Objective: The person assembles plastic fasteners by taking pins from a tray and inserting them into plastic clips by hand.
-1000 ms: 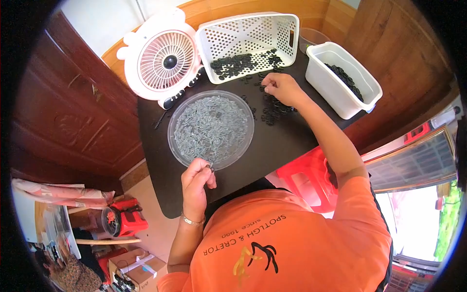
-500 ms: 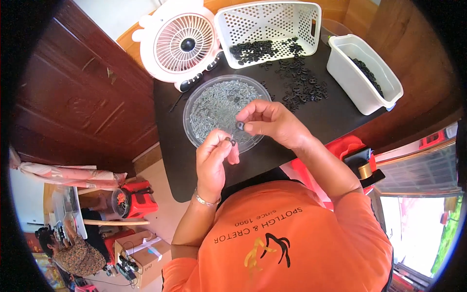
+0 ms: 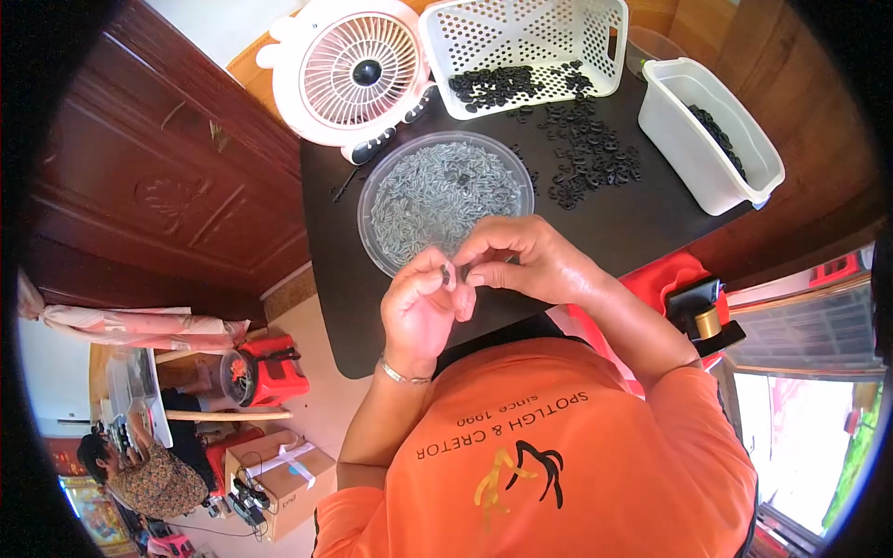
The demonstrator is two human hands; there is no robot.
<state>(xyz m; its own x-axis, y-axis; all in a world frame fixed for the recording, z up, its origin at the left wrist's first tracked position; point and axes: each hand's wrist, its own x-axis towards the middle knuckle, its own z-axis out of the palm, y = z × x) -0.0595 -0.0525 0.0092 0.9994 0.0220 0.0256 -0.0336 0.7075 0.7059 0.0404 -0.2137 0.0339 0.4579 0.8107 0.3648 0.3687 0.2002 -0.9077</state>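
Close together over the near rim of a round clear tub (image 3: 368, 244), my two hands work at fingertip distance. My left hand (image 3: 416, 312) pinches a small black part (image 3: 446, 274) between thumb and fingers. My right hand (image 3: 535, 260) is closed in a pinch beside it, its fingertips almost touching the left ones. A dark bit, a small black part, shows between the right fingertips, mostly hidden. Many slim grey screw-like pieces (image 3: 437, 191) fill the tub, with a few black parts lying on them.
Loose black parts (image 3: 591, 153) are scattered on the dark table (image 3: 339, 316), in front of a white perforated basket (image 3: 558, 98). A white bin (image 3: 698, 153) at right holds more. A fan (image 3: 363, 74) stands back left. Another person (image 3: 153, 484) sits far left.
My hands have come together, the right one moving down and in toward the left. The black part in the right fingers is now mostly covered. The whole view has shifted slightly.
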